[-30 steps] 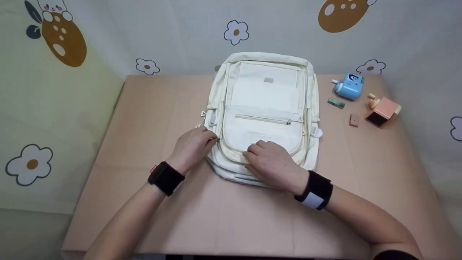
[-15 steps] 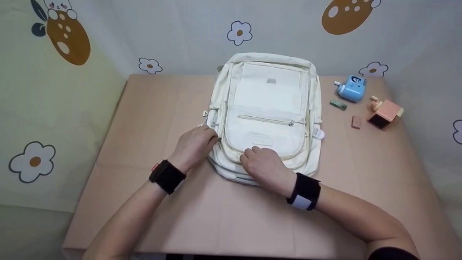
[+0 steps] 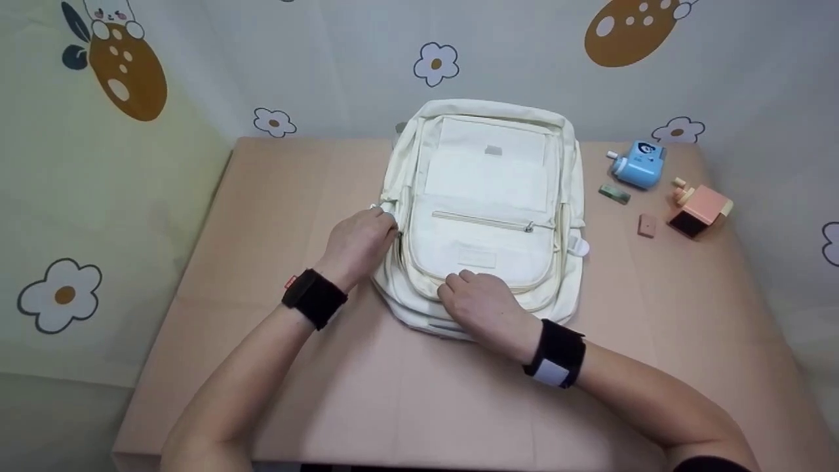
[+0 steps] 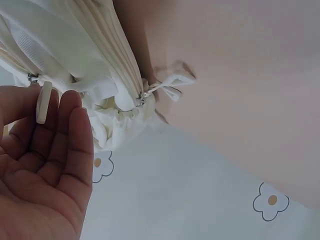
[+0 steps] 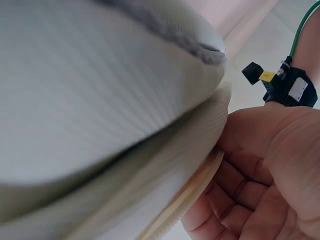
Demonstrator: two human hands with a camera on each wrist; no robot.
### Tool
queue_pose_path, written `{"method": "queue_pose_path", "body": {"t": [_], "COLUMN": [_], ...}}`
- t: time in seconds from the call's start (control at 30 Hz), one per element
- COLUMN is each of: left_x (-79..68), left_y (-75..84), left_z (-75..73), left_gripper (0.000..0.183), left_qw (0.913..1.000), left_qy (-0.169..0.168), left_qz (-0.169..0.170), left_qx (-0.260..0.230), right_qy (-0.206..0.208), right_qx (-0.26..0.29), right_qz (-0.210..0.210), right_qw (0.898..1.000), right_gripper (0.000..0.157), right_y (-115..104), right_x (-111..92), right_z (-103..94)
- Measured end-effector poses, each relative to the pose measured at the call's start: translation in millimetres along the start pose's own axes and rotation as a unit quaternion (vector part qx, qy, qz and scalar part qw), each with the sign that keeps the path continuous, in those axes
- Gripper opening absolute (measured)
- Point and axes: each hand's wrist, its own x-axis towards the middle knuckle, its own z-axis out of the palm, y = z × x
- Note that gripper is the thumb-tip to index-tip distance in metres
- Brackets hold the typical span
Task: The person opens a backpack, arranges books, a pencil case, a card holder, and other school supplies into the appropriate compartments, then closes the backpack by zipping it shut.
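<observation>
A cream backpack [image 3: 485, 177] lies on the table, its front pocket facing up. My left hand [image 3: 359, 244] is at the bag's left side, where it pinches a cream zipper pull [image 4: 44, 102] between thumb and fingers. A metal zipper slider [image 4: 33, 78] shows beside that pull in the left wrist view. Lower on the bag, my right hand [image 3: 484, 308] pinches the zippered fabric edge [image 5: 200, 185] between thumb and fingers. A short pocket zipper [image 3: 482, 221] crosses the front panel. The right fingertips are partly hidden in the head view.
To the bag's right stand a blue crank pencil sharpener [image 3: 639, 164] and a pink one [image 3: 700, 211]. A small green block [image 3: 614, 193] and a pinkish-brown block [image 3: 647, 225] lie near them. A patterned cloth [image 3: 341, 72] hangs behind the table [image 3: 295, 393].
My left hand has moved up along the bag's left side with the zipper pull. The right hand shifted slightly left along the lower edge, then stayed there.
</observation>
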Motion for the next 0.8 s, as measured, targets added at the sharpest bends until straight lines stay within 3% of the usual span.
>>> {"method": "queue_pose_path", "body": {"t": [0.57,0.8], "left_x": [51.2,69.4], "left_y": [-9.8,-12.8], "left_z": [-0.5,0.2], "left_gripper": [0.018,0.018], "left_qw": [0.9994,0.9984], "left_qy": [0.005,-0.004], "left_qz": [-0.022,-0.051], "left_qx": [0.026,0.024], "right_qy": [0.017,0.034], "right_qx": [-0.002,-0.003], "right_qz": [-0.002,-0.005], "right_qw": [1.000,0.999], "right_gripper": [0.015,0.012], "right_y": [-1,-1], "right_x": [-2,-2], "right_z": [3.1,6.2]}}
